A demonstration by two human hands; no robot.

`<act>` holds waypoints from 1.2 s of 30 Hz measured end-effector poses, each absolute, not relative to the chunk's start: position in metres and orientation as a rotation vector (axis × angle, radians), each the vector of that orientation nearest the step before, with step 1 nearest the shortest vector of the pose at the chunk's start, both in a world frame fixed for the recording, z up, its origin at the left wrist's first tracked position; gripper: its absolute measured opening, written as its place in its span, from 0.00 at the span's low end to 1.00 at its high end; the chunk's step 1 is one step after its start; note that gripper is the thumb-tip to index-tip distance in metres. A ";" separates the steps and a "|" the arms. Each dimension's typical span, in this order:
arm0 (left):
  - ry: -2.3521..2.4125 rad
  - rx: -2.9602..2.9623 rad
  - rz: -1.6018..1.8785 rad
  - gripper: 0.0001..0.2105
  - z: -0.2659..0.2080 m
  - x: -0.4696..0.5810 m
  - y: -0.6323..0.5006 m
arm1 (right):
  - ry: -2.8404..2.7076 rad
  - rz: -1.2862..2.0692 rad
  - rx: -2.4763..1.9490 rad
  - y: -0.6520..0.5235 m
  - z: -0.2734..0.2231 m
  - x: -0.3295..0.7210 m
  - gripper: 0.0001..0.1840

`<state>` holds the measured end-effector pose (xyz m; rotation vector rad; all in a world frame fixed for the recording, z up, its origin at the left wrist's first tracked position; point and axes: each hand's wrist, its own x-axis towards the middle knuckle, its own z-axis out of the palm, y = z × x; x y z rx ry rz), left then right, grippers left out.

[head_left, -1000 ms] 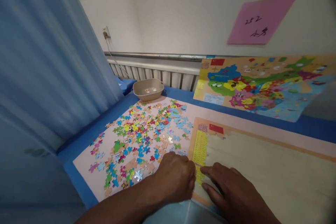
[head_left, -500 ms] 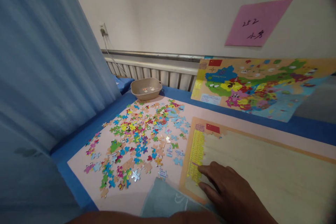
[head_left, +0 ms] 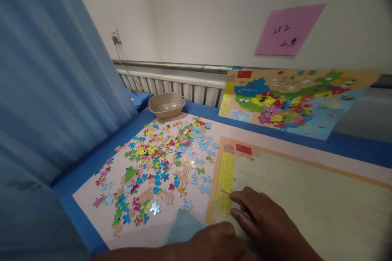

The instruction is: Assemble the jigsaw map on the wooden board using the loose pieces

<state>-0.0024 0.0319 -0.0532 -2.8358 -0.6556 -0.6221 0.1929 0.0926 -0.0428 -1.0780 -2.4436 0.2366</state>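
A jigsaw board [head_left: 290, 187] with an orange frame lies at the right. Down its left side runs a yellow strip of joined puzzle pieces [head_left: 225, 175], with a red flag piece [head_left: 244, 149] near its top. My right hand [head_left: 266, 216] rests over the board, its index fingertip at the lower part of the strip and its thumb apart below. At the bottom edge my left hand [head_left: 217, 240] is closed, fingers curled toward the board; whatever they hold is hidden. Beneath it lies a teal cloth-like item [head_left: 183, 226], partly covered.
Many loose puzzle pieces [head_left: 156, 163] are spread over a pink sheet [head_left: 92, 193] on the left. A beige basket [head_left: 167, 106] holding a few pieces stands behind them. A printed map [head_left: 284, 102] leans against the wall. A blue curtain [head_left: 45, 69] hangs at left.
My left hand has risen into view at the bottom and moved closer to the board, covering more of the teal item. My right hand stays by the yellow strip. The view has shifted slightly.
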 end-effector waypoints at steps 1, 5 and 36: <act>-0.742 -2.791 -0.669 0.12 -0.045 -0.008 0.037 | -2.420 0.276 -1.104 0.092 -0.042 0.192 0.08; -1.197 -2.710 -0.572 0.07 -0.008 -0.044 0.070 | -2.357 0.423 -1.200 0.092 -0.036 0.192 0.08; -2.497 -2.275 -0.432 0.03 -0.006 -0.082 0.124 | -2.253 0.603 -1.316 0.091 -0.027 0.193 0.10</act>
